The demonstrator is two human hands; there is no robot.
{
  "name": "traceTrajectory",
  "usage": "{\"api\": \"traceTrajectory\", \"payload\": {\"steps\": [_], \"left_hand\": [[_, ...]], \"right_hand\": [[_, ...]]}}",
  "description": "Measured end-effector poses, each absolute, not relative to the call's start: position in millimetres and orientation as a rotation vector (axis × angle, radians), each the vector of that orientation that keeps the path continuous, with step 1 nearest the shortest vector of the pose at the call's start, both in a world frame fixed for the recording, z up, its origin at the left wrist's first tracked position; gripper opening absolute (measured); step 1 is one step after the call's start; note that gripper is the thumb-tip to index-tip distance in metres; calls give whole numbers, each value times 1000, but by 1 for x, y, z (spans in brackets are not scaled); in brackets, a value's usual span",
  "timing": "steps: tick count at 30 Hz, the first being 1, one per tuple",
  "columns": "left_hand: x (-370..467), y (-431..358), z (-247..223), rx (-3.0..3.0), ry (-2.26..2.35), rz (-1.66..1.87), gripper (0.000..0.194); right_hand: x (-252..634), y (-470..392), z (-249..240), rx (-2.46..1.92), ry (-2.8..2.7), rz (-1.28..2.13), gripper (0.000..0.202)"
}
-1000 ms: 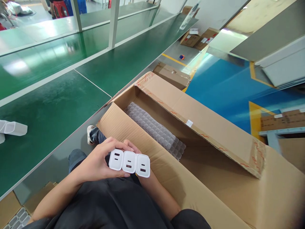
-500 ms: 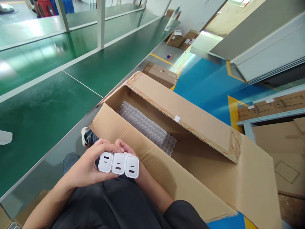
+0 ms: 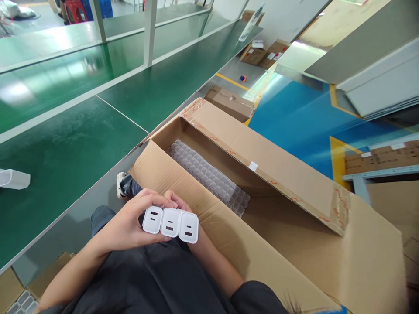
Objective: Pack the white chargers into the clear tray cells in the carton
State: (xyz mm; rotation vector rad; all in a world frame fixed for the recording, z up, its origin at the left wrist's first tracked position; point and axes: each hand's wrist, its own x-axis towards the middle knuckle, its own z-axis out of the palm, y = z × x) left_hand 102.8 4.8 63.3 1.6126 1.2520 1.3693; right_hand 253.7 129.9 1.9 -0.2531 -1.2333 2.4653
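Three white plastic housings (image 3: 169, 222) with dark slots in their end faces sit side by side in a row, held in front of my body. My left hand (image 3: 132, 220) is wrapped round the left end of the row, fingers above and thumb below. Behind the housings, my right hand (image 3: 178, 201) holds them from the far side; most of its fingers are hidden. Just beyond my hands stands an open cardboard box (image 3: 203, 192), with rows of translucent pieces (image 3: 209, 174) packed along its left part.
A green worktable (image 3: 65, 161) with upright posts runs along the left, a white housing (image 3: 15, 179) lying at its left edge. Another box (image 3: 9, 285) with similar pieces is at the lower left. Closed cartons (image 3: 229, 102) stand on the floor beyond.
The whole view has shifted, so the scene sits further right. My hands keep the same grip on the three housings. More of the white housing on the table now shows.
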Motion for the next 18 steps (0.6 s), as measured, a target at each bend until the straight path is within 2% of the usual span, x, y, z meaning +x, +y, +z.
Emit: {"api": "traceTrajectory", "payload": {"steps": [7, 13, 18], "left_hand": [[102, 4, 61, 1615, 1225, 1408, 50], [100, 2, 60, 1610, 1227, 1427, 49], [98, -1, 53, 1606, 1208, 1479, 52]], "right_hand": [[250, 129, 6, -253, -1308, 2460, 56], [249, 127, 11, -189, -1369, 2424, 44], [246, 123, 9, -360, -1432, 2356, 45]]}}
